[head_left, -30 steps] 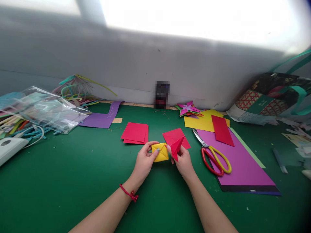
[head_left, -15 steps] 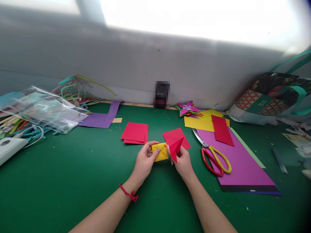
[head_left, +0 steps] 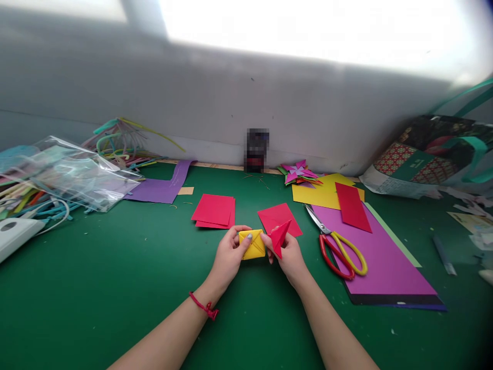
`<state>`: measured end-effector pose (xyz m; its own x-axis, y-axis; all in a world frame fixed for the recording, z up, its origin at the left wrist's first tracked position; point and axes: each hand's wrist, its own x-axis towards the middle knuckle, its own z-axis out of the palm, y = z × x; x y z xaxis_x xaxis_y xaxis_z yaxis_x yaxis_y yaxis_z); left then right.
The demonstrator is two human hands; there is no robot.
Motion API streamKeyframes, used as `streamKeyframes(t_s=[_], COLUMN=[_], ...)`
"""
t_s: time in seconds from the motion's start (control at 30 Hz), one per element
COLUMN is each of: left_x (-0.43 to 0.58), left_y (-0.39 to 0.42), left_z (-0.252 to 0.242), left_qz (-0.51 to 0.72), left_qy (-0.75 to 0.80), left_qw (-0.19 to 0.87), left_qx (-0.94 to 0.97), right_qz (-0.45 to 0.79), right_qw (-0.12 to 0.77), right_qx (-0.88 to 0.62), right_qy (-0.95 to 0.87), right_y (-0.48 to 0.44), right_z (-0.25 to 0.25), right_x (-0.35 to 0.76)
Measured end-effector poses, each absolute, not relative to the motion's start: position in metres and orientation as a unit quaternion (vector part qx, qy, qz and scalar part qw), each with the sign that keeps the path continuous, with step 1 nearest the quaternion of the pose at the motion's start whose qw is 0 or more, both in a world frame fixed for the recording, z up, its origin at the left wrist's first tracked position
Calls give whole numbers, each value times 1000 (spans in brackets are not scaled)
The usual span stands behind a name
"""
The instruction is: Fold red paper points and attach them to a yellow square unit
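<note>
Just above the green table (head_left: 115,288), my left hand (head_left: 228,259) pinches a folded yellow paper piece (head_left: 252,244), thumb on top. My right hand (head_left: 289,259) grips a folded red paper piece (head_left: 279,236) with a pointed tip, its left corner touching the yellow piece. Both hands are closed around their pieces. A flat red paper square (head_left: 278,216) lies right behind the hands, and a small stack of red squares (head_left: 214,210) lies to its left.
Red-and-yellow-handled scissors (head_left: 339,246) rest on a purple sheet (head_left: 379,257) to the right, with yellow paper (head_left: 318,192), a red strip (head_left: 352,206) and folded pinwheels (head_left: 298,172) behind. A clear plastic bag (head_left: 69,172) and coloured straws sit at left, a patterned bag (head_left: 427,154) far right.
The two folded pieces have been pushed slightly closer together and shifted a little; the hands stay in nearly the same place.
</note>
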<state>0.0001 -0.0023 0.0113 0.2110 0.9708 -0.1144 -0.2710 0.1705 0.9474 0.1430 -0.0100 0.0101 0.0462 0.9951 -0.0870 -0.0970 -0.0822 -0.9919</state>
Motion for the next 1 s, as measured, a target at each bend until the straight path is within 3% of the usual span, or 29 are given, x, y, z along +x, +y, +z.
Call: streamKeyframes(t_s=[0.33,0.67,1.0], left_x=[-2,-3,-2], left_y=[-1,3,0], left_z=[11,6,8], left_qz=[462,450,456], left_qy=[385,397,415], left_qw=[663,660,631], left_qx=[446,452,471], right_qz=[567,587,552], right_qw=[510,452,438], right_qx=[-491,-487,-507], right_qy=[-421,-463,-496], right_y=[-11,-9,-10], right_z=[9,9,1], right_x=[145,151,149])
